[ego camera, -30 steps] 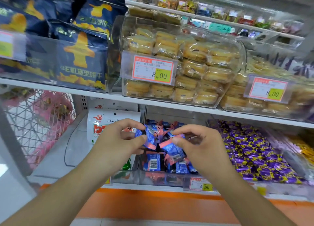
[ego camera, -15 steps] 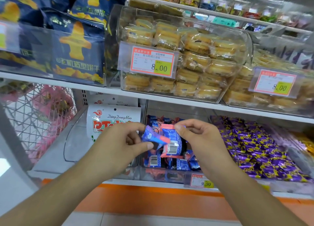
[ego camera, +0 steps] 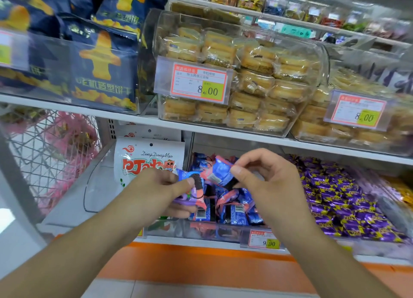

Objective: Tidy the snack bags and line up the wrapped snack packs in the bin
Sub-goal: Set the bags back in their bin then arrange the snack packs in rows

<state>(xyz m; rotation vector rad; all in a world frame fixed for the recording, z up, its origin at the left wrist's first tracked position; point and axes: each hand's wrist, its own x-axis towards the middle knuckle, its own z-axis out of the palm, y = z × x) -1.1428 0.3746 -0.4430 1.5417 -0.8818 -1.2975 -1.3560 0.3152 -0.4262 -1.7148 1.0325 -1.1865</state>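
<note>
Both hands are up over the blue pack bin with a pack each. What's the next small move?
Probably lower the right hand and set its blue-and-pink pack flat in the clear bin. The packs there lie jumbled at mixed angles, and the left hand holds another pack to follow.

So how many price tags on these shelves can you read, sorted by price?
Orange-bordered paper price tags reading 8.00: 2
Orange-bordered paper price tag reading 9.90: 1
Total: 3
The blurred tag at the far left is unreadable and is not counted.
</note>
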